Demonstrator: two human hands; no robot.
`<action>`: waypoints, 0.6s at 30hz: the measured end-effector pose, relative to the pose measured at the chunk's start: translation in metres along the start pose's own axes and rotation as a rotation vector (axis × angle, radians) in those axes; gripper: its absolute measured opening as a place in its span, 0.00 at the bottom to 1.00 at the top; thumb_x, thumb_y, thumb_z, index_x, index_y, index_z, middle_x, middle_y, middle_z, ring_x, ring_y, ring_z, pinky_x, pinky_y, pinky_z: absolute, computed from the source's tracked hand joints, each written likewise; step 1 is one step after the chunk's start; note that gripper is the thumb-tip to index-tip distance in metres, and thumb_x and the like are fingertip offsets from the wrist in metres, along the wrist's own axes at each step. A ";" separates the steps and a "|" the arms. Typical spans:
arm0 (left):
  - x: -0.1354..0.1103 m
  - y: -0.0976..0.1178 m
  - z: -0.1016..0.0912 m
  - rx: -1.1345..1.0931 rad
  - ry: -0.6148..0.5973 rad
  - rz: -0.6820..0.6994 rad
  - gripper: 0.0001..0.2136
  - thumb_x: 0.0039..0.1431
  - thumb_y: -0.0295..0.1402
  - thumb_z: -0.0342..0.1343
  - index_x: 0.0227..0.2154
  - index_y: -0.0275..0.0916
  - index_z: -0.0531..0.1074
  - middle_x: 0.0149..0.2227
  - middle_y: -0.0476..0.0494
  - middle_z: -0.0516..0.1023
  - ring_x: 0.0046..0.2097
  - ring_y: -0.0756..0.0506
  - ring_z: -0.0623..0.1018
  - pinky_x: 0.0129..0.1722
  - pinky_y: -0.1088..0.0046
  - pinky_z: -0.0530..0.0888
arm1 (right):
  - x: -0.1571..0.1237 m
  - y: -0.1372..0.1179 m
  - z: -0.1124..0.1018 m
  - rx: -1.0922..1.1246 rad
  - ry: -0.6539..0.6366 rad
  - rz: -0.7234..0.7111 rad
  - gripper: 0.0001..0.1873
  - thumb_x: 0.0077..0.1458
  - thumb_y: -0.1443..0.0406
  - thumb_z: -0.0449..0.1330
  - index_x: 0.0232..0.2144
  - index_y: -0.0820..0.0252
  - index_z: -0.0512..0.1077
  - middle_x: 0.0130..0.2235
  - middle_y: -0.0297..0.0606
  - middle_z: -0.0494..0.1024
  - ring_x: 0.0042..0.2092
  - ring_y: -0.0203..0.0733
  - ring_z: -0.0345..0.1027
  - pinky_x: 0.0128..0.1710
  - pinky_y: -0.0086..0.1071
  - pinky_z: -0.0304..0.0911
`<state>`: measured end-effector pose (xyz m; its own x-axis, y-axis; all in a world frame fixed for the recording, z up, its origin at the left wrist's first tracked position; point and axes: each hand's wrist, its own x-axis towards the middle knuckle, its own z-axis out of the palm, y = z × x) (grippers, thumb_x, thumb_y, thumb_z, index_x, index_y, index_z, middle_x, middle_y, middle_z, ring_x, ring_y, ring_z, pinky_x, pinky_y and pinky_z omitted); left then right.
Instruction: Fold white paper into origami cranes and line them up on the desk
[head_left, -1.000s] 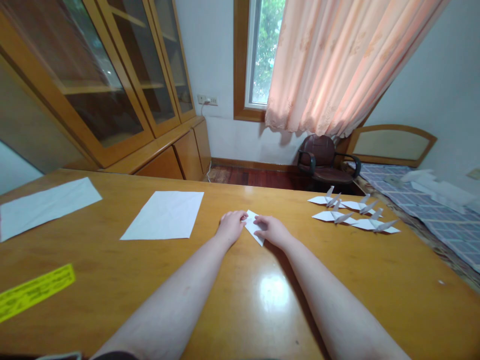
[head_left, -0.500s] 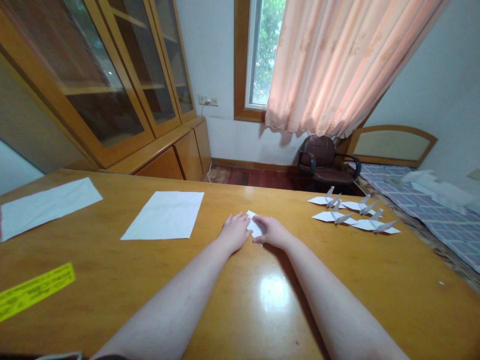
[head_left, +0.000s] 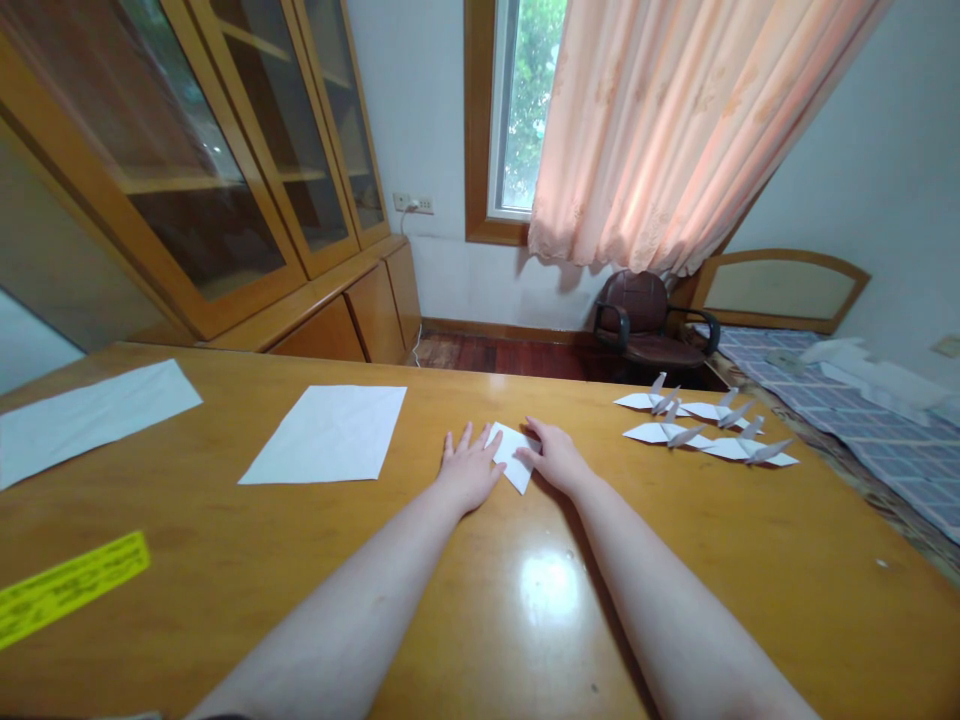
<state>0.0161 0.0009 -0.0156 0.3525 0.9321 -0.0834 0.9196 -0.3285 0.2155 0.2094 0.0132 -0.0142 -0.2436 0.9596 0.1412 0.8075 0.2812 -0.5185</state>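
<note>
The left hand (head_left: 471, 468) lies flat on the worktop (head_left: 480, 620), its grip wide open, touching a folded white paper (head_left: 514, 457) at twelve o'clock. The right hand (head_left: 555, 457) is open too, resting on the paper, not pinching it. Paper cranes (head_left: 705, 425) sit at one o'clock.

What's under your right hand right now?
The right hand overlaps the edge of the folded white paper; what lies beneath is covered, so its folds there cannot be seen.
</note>
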 end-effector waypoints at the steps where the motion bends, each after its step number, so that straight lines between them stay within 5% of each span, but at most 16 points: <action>1: 0.000 0.000 0.000 0.004 0.003 -0.010 0.28 0.60 0.49 0.39 0.63 0.51 0.47 0.67 0.51 0.45 0.66 0.33 0.41 0.59 0.39 0.39 | 0.001 0.001 0.000 0.029 0.028 0.019 0.31 0.54 0.57 0.58 0.58 0.61 0.59 0.51 0.47 0.72 0.53 0.47 0.64 0.54 0.42 0.56; 11: 0.000 0.000 0.001 -0.008 0.038 0.007 0.28 0.60 0.47 0.42 0.62 0.49 0.49 0.66 0.46 0.47 0.66 0.33 0.42 0.59 0.39 0.39 | 0.002 0.001 0.000 0.036 0.113 0.071 0.21 0.53 0.66 0.55 0.50 0.60 0.68 0.42 0.40 0.77 0.45 0.44 0.69 0.48 0.37 0.60; 18: 0.005 -0.002 -0.001 0.016 0.109 0.036 0.24 0.60 0.41 0.45 0.60 0.49 0.56 0.66 0.46 0.50 0.66 0.34 0.43 0.60 0.41 0.41 | 0.003 0.000 -0.001 -0.015 0.099 0.085 0.24 0.49 0.62 0.60 0.50 0.60 0.68 0.40 0.41 0.76 0.42 0.45 0.68 0.46 0.37 0.59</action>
<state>0.0158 0.0067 -0.0152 0.3656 0.9303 0.0308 0.9095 -0.3641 0.2005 0.2093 0.0156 -0.0124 -0.1202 0.9763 0.1799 0.8313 0.1980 -0.5194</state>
